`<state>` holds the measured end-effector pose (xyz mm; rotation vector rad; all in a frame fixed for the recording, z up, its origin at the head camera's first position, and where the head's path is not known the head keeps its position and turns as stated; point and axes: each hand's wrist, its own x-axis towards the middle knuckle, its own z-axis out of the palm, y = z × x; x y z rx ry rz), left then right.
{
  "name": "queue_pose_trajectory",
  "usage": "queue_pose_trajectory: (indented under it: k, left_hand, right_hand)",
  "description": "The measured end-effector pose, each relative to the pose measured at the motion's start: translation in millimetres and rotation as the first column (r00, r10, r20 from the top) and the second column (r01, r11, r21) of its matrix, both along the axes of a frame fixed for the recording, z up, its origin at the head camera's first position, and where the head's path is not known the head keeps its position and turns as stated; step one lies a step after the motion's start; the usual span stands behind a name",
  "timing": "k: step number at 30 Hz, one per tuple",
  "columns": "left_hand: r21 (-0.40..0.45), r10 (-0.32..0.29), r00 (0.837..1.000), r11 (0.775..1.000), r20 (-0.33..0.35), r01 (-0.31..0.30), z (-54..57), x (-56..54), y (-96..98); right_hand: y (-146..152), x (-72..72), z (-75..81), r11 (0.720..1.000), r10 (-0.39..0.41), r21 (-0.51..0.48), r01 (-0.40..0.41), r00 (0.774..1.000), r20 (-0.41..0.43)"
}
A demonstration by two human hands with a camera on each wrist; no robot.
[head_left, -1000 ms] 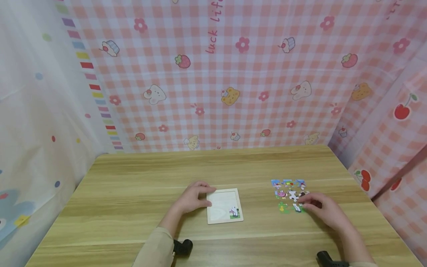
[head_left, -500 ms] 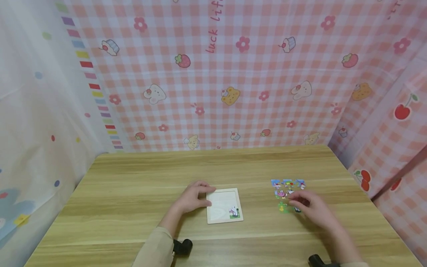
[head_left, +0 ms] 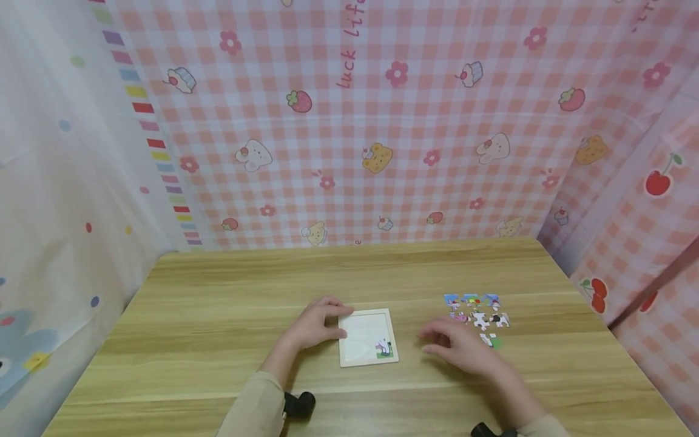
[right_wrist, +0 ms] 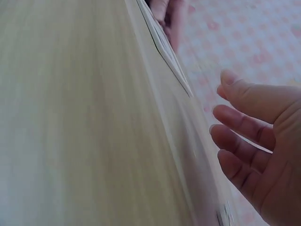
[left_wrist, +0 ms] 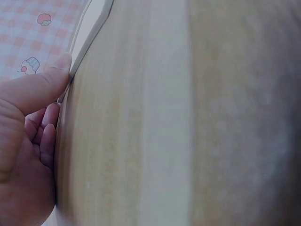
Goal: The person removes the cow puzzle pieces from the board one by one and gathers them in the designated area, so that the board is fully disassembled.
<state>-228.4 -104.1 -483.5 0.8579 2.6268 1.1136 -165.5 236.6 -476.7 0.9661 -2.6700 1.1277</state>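
Note:
My left hand [head_left: 317,326] grips the left side of a square pale wooden puzzle tray [head_left: 357,335], its index finger at the far corner and the thumb on the left edge. In the left wrist view the thumb overlaps the tray's rim [left_wrist: 89,40]. One puzzle piece [head_left: 384,348] with green and white print lies in the tray's near right corner. My right hand [head_left: 455,346] is between the tray and the loose pieces, fingers loosely bent, and no piece shows between thumb and index finger. Several loose puzzle pieces [head_left: 480,321] lie to its right; the hand hides part of that group.
The wooden table [head_left: 218,291] runs back to a pink checked curtain [head_left: 349,182]. White cloth [head_left: 71,194] hangs on the left and cherry-print cloth [head_left: 628,261] on the right. A black wrist device [head_left: 299,405] sits by the left sleeve.
My right hand has moved left, away from the loose pieces and toward the tray, uncovering pieces at the right of the group. The left hand and the tray have stayed in place.

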Motion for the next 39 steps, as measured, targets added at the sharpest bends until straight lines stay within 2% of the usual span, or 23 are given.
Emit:
queue_pose_trajectory:
  k: [6, 17, 24, 39]
  left_hand:
    - [-0.002, 0.005, 1.0, 1.0, 0.003, -0.005, -1.2, -0.5, 0.5]
    - [0.004, 0.019, 1.0, 1.0, 0.009, -0.019, -3.1, -2.3, 0.4]
    - [0.013, 0.018, 1.0, 1.0, 0.018, -0.018, -2.5, -1.8, 0.4]
    - [0.006, 0.006, 1.0, 1.0, -0.004, -0.006, -2.0, -1.0, 0.2]
  right_hand:
    - [-27, -9.1, 0.9, 0.996, 0.05, 0.073, -0.053, 0.998, 0.038]
    - [-62, -19.4, 5.2, 0.977, 0.061, 0.199, -0.075, 0.995, 0.076]
    - [-68, -19.6, 5.7, 0.969, 0.067, 0.231, -0.082, 0.995, 0.07]
    - [-71, -20.7, 5.8, 0.963, 0.036, 0.266, -0.045, 0.999, 0.038]
